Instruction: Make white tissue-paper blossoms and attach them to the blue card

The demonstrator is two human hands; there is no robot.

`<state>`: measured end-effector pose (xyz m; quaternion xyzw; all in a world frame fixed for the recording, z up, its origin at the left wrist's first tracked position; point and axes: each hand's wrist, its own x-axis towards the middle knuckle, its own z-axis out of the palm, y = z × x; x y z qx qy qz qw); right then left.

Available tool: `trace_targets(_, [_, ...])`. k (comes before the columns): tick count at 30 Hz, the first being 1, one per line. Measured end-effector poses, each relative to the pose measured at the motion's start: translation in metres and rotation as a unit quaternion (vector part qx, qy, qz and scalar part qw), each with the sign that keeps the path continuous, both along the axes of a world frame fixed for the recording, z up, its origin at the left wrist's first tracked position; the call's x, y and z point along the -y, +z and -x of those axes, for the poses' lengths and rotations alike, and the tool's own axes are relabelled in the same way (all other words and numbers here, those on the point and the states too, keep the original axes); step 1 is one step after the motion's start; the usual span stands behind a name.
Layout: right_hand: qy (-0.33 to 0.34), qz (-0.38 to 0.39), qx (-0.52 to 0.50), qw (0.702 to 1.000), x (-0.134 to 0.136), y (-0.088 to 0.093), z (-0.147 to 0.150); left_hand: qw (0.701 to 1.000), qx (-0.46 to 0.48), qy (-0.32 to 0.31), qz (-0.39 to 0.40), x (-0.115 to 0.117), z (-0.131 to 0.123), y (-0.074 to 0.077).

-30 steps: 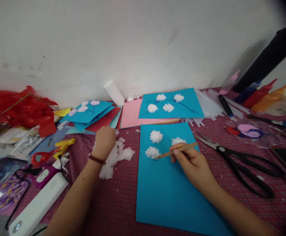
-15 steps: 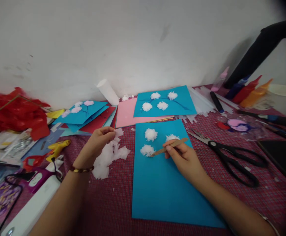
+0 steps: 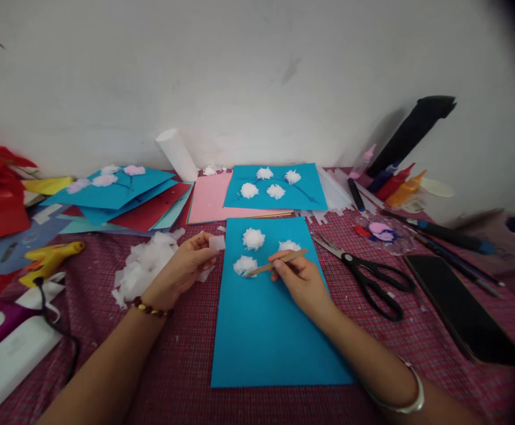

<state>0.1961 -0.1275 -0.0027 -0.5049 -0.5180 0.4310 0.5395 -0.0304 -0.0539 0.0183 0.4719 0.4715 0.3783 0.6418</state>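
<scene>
Between the fingertips of my left hand (image 3: 186, 262) is a small square of white tissue paper (image 3: 217, 243), close to the left edge of a blue sheet (image 3: 279, 336). Beneath and beside that hand lies a loose pile of white tissue pieces (image 3: 144, 262). My right hand (image 3: 302, 283) is closed around a flat wooden stick (image 3: 279, 262). The stick's tip touches the lower edge of a fluffy white tissue puff (image 3: 245, 265). Another puff (image 3: 253, 239) sits above it, and a third (image 3: 289, 245) is partly hidden behind my right hand.
Black-handled scissors (image 3: 368, 271) lie right of the sheet, near a dark phone (image 3: 465, 313). A second blue card (image 3: 279, 198) with puffs rests behind on pink paper (image 3: 207, 195). At left are a yellow glue gun (image 3: 51, 260) and a white power strip (image 3: 13, 366).
My left hand has moved right from the tissue pile toward the blue sheet, bringing a tissue square. The stick stays at the lower-left puff. The view has shifted.
</scene>
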Motion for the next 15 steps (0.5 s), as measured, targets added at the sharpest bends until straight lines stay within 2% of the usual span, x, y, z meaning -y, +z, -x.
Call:
trace_targets(5, [-0.007,-0.004,0.006,1.000,-0.002,-0.001,0.000,0.993,-0.074,-0.091,0.014,0.004,0.003,0.001])
trace_targets(8, [-0.014,0.006,-0.012,1.000,-0.003,-0.002,-0.001,0.980,-0.132,-0.142,-0.037,0.005,0.004,0.003])
trace_targets(12, [-0.019,0.021,-0.025,0.999,-0.003,-0.002,-0.002,0.949,-0.184,-0.218,-0.134,0.009,0.002,0.010])
trace_targets(15, [-0.034,0.019,-0.038,0.998,-0.003,-0.001,-0.004,0.933,-0.214,-0.255,-0.133,0.012,-0.002,0.014])
